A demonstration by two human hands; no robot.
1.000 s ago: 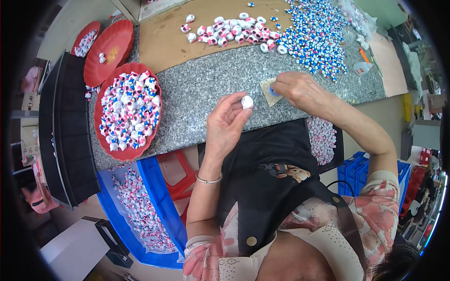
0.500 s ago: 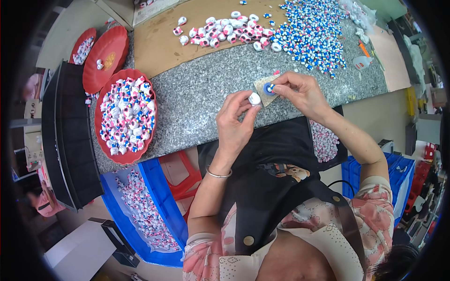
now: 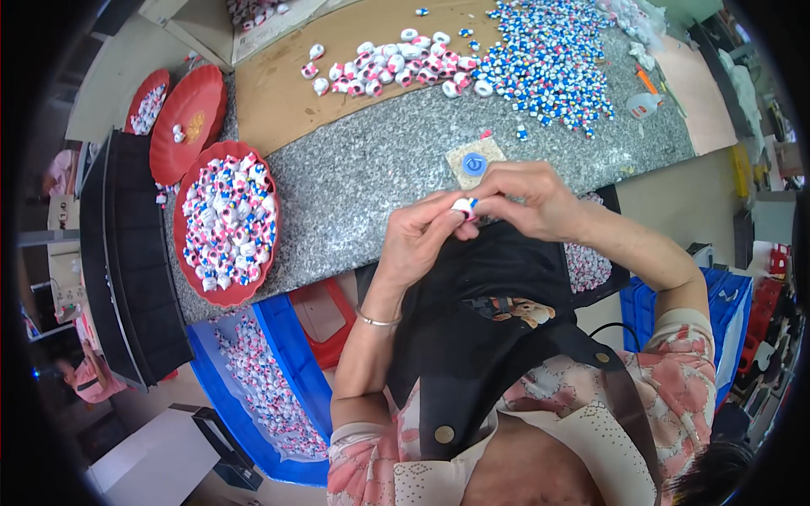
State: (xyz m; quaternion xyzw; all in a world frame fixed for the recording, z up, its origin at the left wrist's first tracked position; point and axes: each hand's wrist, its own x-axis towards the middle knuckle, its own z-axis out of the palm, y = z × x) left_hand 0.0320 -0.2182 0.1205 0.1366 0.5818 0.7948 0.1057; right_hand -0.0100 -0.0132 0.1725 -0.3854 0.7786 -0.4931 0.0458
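Hands, two, bare, brought together at the near edge of the table (image 3: 354,156).

Left hand (image 3: 419,232): thumb and fingers pinching a white-and-pink piece (image 3: 461,208), held off the table.

Right hand (image 3: 540,198): thumb and fingertips pinching a small blue-and-white piece (image 3: 474,202), set against the right side of the first; whether the two are fixed together cannot be told.

Step in hand, as judged: fitting small piece to large. Next move, as judged, calls for a steady left grip, the small piece squared up, and light, even pressure from the right fingertips.

Surroundings, left to right:

- Small red dish (image 3: 155,78), far left, holding small pale pieces.
- Shallow red dish (image 3: 168,160), overlapping the small one; a couple of white pieces and a yellow patch inside.
- Large red dish (image 3: 229,297), nearest, heaped with white, pink and blue pieces.
- Blue crate (image 3: 293,347), lined, below table level, filled with similar pieces.
- Loose group of white-and-pink pieces (image 3: 396,66), lying on a brown sheet (image 3: 287,101).
- Beige pad (image 3: 456,158), just beyond the hands, bearing a round blue disc (image 3: 473,164).
- Broad spread of blue-and-white pieces (image 3: 548,72), far right of centre.
- Translucent bottle (image 3: 644,105), orange-tipped, lying farther right.
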